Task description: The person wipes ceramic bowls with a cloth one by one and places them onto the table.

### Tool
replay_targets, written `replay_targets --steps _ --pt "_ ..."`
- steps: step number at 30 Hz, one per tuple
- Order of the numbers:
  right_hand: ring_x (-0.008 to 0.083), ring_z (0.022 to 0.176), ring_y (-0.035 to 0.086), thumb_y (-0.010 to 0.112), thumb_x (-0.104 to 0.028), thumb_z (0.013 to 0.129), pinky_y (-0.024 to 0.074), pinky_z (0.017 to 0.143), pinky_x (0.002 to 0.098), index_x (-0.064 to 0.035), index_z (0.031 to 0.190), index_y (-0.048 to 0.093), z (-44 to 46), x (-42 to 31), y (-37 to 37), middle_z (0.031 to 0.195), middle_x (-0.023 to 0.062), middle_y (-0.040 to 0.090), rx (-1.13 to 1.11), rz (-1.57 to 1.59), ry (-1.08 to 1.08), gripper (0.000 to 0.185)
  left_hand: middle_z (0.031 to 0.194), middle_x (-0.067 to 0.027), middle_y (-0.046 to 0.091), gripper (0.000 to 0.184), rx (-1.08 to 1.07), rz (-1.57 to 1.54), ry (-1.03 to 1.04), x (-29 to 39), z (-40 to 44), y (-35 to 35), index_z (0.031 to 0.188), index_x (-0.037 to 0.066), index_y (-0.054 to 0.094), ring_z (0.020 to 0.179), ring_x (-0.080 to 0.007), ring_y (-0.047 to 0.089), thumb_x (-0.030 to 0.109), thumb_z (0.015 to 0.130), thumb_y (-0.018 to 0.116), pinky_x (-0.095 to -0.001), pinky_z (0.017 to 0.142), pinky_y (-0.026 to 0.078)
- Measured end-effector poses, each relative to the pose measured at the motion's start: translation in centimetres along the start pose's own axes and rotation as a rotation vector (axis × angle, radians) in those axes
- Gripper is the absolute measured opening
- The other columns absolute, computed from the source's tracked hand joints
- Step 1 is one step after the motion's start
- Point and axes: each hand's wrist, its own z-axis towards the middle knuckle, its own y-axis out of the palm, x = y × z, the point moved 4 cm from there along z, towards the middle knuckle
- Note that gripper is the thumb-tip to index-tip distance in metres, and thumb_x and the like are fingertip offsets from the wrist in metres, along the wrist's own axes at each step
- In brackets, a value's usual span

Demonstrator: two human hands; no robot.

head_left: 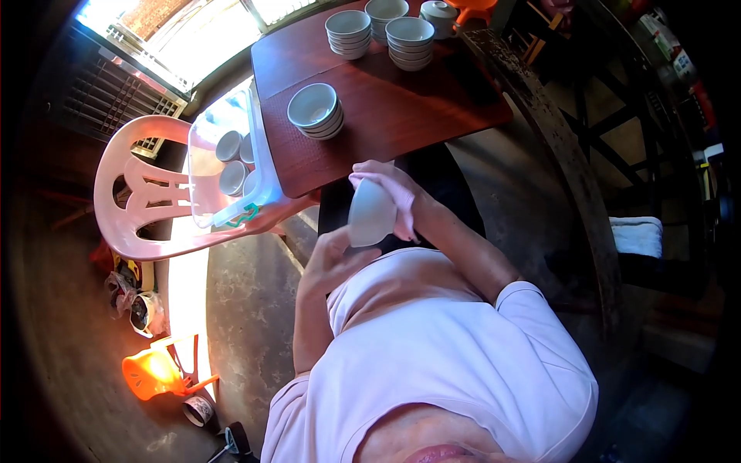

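The left grip (341,256) is closed on the lower left of a white bowl (373,216), near the centre of the frame, with the fingers reaching under its lower edge. The right grip (395,189), just above and to the right, clasps a pink cloth (403,202) and presses it to the bowl's upper right side. So 2 hands share 1 bowl, which is held tilted in the air in front of the person's pale shirt (455,355); I can't tell how far the cloth goes inside it.

Just above the hands is the near edge of a red-brown counter (386,127), filling the upper middle of the frame. A stack of bowls (315,114) stands upright towards its left side. At the top of the frame, 3 more stacks (411,50) stand close together, with a lidded white container (438,19) beside them.

Left of the counter, a translucent tub (266,202) sits on a pink plastic chair (116,166), and I can make out 4 bowls (233,179) lying in it. An orange stool (154,374) is on the floor (258,332) at lower left, sunlight striking it. Over on the right, a folded white towel (637,235) lies beyond a worn wooden plank (567,166).
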Motion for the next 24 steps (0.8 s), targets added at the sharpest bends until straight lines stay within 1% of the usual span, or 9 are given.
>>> replay_targets --steps 4,8,11,13,15,18,20,21,24 --pt "0.0183 0.054 0.055 0.066 -0.033 0.077 0.0457 0.054 0.0315 -0.0056 0.061 0.054 -3.3 -2.3 5.2 0.056 0.0035 0.05 -0.244 -1.616 -1.308 0.034 0.095 -0.0036 0.065 0.02 0.037 -0.262 0.02 -0.3 0.4 -0.5 0.1 -0.004 0.064 0.086 -0.007 0.058 0.003 0.082 0.068 -0.0227 0.076 0.047" --pt "0.0211 0.072 0.063 0.072 -0.041 0.076 0.0518 0.065 0.0328 -0.0042 0.087 0.066 0.2 -1.9 2.3 0.078 0.0112 0.063 -0.317 -0.705 -0.512 0.038 0.097 -0.0096 0.065 0.026 0.079 -0.497 0.105 -0.2 -0.1 -0.8 0.101 -0.007 0.062 0.089 -0.0142 0.061 0.006 0.08 0.07 -0.0288 0.082 0.048" --pt "0.0206 0.078 0.064 0.085 -0.043 0.062 0.0532 0.072 0.0296 -0.0054 0.114 0.057 3.8 3.1 -1.6 0.091 0.0078 0.064 -0.845 -0.35 -0.827 0.07 0.1 -0.0122 0.066 0.029 0.086 -0.533 0.162 -0.2 0.2 -1.0 0.104 -0.008 0.061 0.091 -0.0165 0.063 0.006 0.08 0.07 -0.0306 0.084 0.049" --pt "0.0197 0.076 0.063 0.083 -0.039 0.066 0.0536 0.07 0.0304 -0.0064 0.109 0.061 1.0 0.7 -1.7 0.089 0.0061 0.064 -0.381 -1.02 -1.22 0.058 0.101 -0.0119 0.065 0.029 0.114 -0.447 0.159 -1.3 0.0 -1.1 0.104 -0.009 0.061 0.091 -0.0159 0.062 0.003 0.08 0.069 -0.0301 0.083 0.049" --pt "0.0217 0.076 0.066 0.069 -0.037 0.079 0.0539 0.071 0.0344 -0.0078 0.092 0.068 2.5 -0.2 -0.6 0.085 0.0087 0.066 -0.311 -0.507 -0.291 0.032 0.1 -0.011 0.065 0.028 0.07 -0.342 0.048 -0.9 -0.2 -0.7 0.104 -0.009 0.061 0.091 -0.0153 0.062 0.002 0.08 0.069 -0.0294 0.082 0.05" --pt "0.0153 0.064 0.063 0.06 -0.03 0.082 0.049 0.059 0.0304 -0.003 0.073 0.064 -3.1 -3.3 6.3 0.067 0.0103 0.061 -0.349 -1.554 -0.637 0.029 0.097 -0.0072 0.065 0.026 0.053 -0.356 0.035 -0.6 -0.4 -0.2 0.103 -0.008 0.062 0.089 -0.0118 0.06 0.0 0.079 0.069 -0.0261 0.079 0.049" --pt "0.0183 0.069 0.065 0.064 -0.032 0.079 0.0495 0.061 0.0337 -0.0036 0.086 0.066 -2.2 -4.0 5.3 0.077 0.0121 0.065 -0.332 -1.151 -0.379 0.03 0.094 -0.0038 0.065 0.026 0.058 -0.415 0.078 -0.5 -0.5 -0.3 0.103 -0.006 0.063 0.088 -0.0086 0.058 -0.002 0.078 0.069 -0.0232 0.078 0.047" --pt "0.0182 0.073 0.065 0.065 -0.032 0.079 0.0504 0.063 0.0336 -0.0051 0.096 0.064 -0.2 -3.4 3.1 0.088 0.0118 0.065 -0.541 -1.043 -0.811 0.032 0.094 -0.0039 0.065 0.026 0.061 -0.42 0.121 -0.6 -0.5 -0.5 0.103 -0.006 0.063 0.087 -0.0086 0.058 -0.001 0.078 0.069 -0.0232 0.078 0.047" --pt "0.0166 0.073 0.064 0.065 -0.027 0.082 0.0516 0.064 0.0285 -0.0067 0.101 0.063 -2.0 -0.2 1.6 0.09 0.008 0.064 -0.116 -0.014 -0.184 0.028 0.094 -0.0044 0.065 0.028 0.069 -0.427 0.244 -1.8 -0.4 -1.0 0.104 -0.006 0.063 0.086 -0.0088 0.059 -0.001 0.077 0.07 -0.0232 0.079 0.047"
